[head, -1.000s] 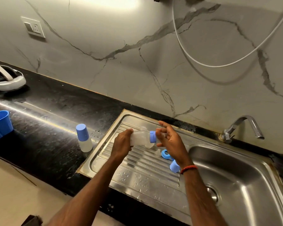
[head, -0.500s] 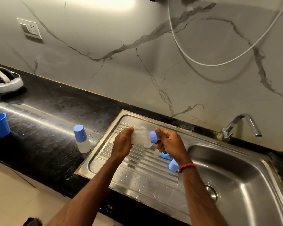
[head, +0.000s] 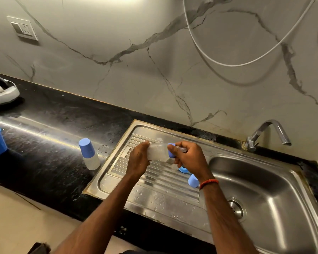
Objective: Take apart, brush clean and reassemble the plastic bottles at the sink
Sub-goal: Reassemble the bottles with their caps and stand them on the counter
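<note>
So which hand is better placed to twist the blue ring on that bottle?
The right hand: its fingers curl round the blue ring, while the left hand grips the clear bottle by its body, likely to steady it.

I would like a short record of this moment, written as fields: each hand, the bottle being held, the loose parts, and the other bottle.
left hand: grips the clear body of the held bottle
right hand: fingers curled round the blue collar at the bottle's neck
held bottle: lies sideways between both hands, above the drainboard
loose parts: blue ring and blue cap on the drainboard, by the right wrist
second bottle: upright and capped, on the black counter
</note>
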{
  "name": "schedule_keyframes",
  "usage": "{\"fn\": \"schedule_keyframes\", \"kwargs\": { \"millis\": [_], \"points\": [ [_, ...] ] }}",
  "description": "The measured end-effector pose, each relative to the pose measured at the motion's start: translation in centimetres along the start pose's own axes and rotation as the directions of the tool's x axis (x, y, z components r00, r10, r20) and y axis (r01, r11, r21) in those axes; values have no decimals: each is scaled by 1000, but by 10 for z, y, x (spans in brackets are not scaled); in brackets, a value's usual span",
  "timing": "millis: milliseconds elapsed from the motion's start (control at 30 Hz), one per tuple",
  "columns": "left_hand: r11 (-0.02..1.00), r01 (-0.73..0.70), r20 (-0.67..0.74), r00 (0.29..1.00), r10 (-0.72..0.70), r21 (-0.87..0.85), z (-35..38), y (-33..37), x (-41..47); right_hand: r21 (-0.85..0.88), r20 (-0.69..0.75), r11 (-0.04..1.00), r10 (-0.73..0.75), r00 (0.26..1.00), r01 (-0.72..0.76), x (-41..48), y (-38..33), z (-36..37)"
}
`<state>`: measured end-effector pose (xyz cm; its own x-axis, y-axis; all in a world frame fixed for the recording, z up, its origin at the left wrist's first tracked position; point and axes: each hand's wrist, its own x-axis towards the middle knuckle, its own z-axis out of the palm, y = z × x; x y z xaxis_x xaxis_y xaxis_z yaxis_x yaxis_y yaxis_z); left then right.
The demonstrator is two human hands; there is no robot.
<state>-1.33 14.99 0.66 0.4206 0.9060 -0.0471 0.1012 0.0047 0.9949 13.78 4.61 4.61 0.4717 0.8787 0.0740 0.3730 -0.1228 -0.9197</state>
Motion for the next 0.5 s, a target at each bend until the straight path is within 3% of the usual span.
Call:
{"fn": "schedule_keyframes", "kwargs": {
  "millis": [167, 367, 500],
  "points": [
    [1000, -11, 16, 1000, 11, -1, 4, 0, -2, -16, -71, 997, 77, 994, -78, 0, -2, -1],
    [993, 113, 13, 993, -113, 23, -1, -5, 3, 65, 167, 993, -109, 980, 99, -3, 8, -11],
    [999, 24, 90, 996, -22, -24, -3, 0, -4, 1, 62, 995, -103, 993, 103, -4, 9, -7]
  ]
}}
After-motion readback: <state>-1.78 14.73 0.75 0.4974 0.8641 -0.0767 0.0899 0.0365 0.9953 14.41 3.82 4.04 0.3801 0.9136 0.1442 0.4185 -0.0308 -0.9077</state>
